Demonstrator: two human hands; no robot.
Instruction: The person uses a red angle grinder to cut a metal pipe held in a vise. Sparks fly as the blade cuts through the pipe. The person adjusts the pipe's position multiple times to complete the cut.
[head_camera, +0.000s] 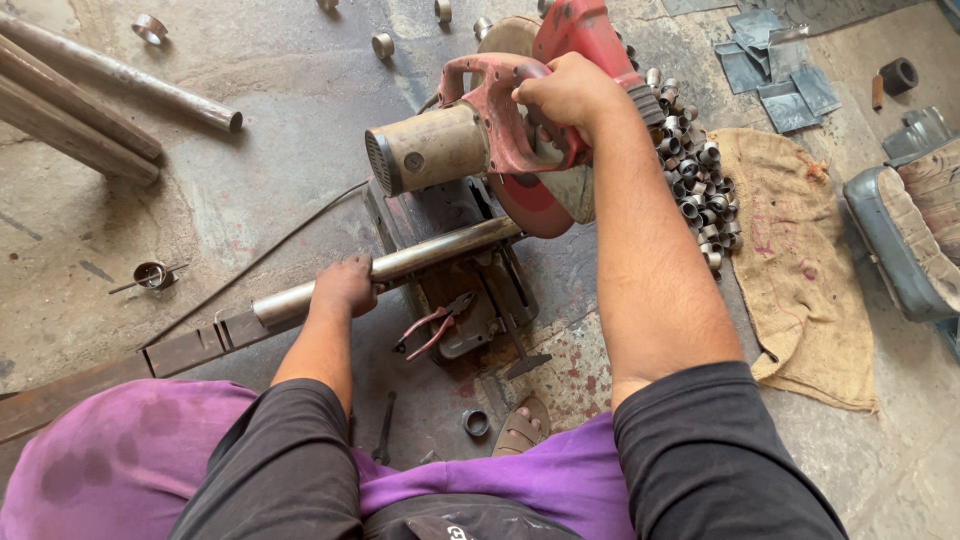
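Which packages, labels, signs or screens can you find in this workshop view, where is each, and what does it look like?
Label: small round grey plate on the side of the chop saw's tan motor housing, beside the red handle gripped by the right hand.
No packages, signs or screens are in view.

A stained concrete floor (280, 130) carries the chop saw (470, 180), a heap of cut pipe rings (695, 165), a burlap sack (800, 270), long steel pipes (110, 75) and sheet-metal scraps (780, 70).
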